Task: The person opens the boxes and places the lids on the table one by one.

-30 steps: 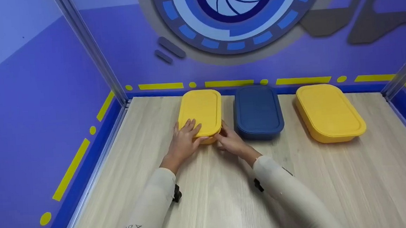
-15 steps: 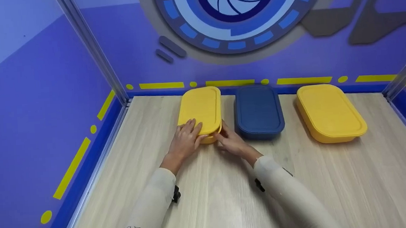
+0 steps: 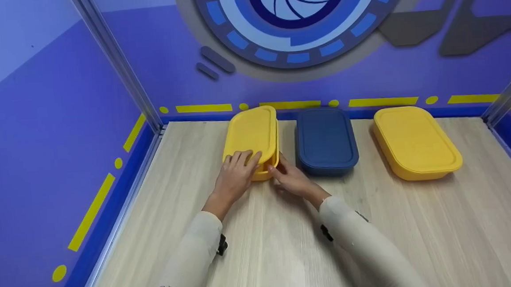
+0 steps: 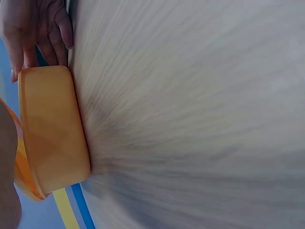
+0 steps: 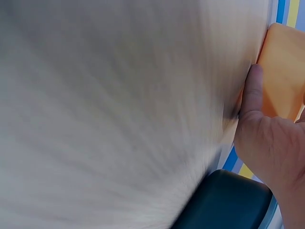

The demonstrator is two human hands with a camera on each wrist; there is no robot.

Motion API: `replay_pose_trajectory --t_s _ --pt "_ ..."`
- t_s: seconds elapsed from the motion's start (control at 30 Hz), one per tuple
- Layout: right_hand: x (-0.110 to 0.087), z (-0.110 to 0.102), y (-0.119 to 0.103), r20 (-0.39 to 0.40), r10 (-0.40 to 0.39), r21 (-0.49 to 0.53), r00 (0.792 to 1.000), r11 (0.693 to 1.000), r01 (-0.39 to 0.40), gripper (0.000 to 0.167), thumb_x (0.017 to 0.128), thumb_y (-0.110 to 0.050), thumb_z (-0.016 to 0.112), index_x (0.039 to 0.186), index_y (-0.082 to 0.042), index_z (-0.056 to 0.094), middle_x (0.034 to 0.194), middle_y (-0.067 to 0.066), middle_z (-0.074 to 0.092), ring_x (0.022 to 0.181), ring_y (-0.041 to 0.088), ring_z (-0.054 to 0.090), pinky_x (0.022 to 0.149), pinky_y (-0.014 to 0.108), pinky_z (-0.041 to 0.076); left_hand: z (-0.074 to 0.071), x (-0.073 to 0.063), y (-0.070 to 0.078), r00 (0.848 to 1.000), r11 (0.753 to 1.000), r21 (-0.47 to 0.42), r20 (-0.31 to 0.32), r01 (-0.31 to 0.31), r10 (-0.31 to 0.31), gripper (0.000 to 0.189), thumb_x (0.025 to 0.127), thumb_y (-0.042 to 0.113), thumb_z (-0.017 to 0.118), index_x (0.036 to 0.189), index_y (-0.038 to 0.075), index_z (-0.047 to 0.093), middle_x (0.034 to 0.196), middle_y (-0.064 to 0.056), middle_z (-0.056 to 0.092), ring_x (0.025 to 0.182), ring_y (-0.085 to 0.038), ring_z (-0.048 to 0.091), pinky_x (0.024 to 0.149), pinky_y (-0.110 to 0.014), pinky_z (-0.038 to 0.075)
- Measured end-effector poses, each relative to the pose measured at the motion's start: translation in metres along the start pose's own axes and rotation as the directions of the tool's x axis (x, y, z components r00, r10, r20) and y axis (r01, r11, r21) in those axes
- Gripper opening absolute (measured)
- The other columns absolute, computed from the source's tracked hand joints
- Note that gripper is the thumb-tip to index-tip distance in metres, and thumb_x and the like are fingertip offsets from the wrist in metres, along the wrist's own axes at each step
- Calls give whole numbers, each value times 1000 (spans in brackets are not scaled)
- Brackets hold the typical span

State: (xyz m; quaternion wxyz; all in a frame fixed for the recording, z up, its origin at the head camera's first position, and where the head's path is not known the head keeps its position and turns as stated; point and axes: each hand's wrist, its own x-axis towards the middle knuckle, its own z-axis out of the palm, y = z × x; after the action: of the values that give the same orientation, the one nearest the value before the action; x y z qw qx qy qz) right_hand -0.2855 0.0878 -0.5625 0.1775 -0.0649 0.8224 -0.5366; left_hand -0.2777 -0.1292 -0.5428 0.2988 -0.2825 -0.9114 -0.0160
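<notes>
At the back left of the table stands a yellow lidded box (image 3: 263,176). Its yellow lid (image 3: 251,132) sits askew, raised and tilted at the near right corner, so a gap opens onto the box's inside. My left hand (image 3: 234,175) pinches the lid's near edge, fingers on top and thumb at the edge. Around the near right corner of the box my right hand (image 3: 292,179) holds the wall, thumb in front and fingers along the right side. In the left wrist view the box's front wall (image 4: 55,129) rests on the table.
A dark blue lidded box (image 3: 326,139) stands just right of my right hand. Farther right is another yellow box (image 3: 417,140) with its lid on. The purple back wall (image 3: 171,77) rises right behind the boxes, and a left side wall (image 3: 59,129) borders the table.
The lid has come up from the box's near right corner and tilted left, opening a gap. My left hand has turned slightly with it; my right hand has stayed at the corner.
</notes>
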Motion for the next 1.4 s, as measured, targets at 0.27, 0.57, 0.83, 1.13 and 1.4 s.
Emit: replay_pose_trajectory --t_s 0.27,0.57,0.83,1.13,1.4 --pt "1 -1 2 17 8 34 1000 999 -9 83 107 -62 53 172 -41 7 179 6 27 161 29 37 119 54 49 1 -2 -4 999 1000 16 -36 4 -3 44 108 18 64 152 16 55 134 -11 71 115 -29 70 92 -44 62" --pt "1 -3 4 18 40 21 999 999 -40 96 99 -75 54 173 -37 6 180 6 24 163 30 34 122 53 47 3 -6 -11 996 1000 7 -91 7 -6 53 103 2 64 154 10 53 133 -13 70 115 -30 69 91 -43 61" --pt "0 -4 4 15 27 27 1000 999 -27 101 95 -80 54 173 -36 7 180 6 24 164 30 33 121 53 47 -2 -5 -16 988 998 -52 -147 36 -43 58 101 -9 59 156 4 47 134 -16 68 117 -31 69 104 -43 60" --pt "-1 -4 3 26 -16 21 1000 1000 16 97 99 -76 53 173 -33 8 179 5 26 164 28 33 125 54 43 -6 -9 -16 973 980 -130 -158 149 -169 68 92 -18 63 156 -3 43 134 -21 65 121 -33 67 110 -42 57" --pt "-1 -3 1 29 22 21 999 1000 -23 100 96 -79 53 173 -34 8 180 4 24 165 28 29 127 54 40 -5 -10 -20 944 941 -254 -184 224 -274 65 95 -17 60 157 -6 42 137 -25 62 126 -35 65 109 -43 58"
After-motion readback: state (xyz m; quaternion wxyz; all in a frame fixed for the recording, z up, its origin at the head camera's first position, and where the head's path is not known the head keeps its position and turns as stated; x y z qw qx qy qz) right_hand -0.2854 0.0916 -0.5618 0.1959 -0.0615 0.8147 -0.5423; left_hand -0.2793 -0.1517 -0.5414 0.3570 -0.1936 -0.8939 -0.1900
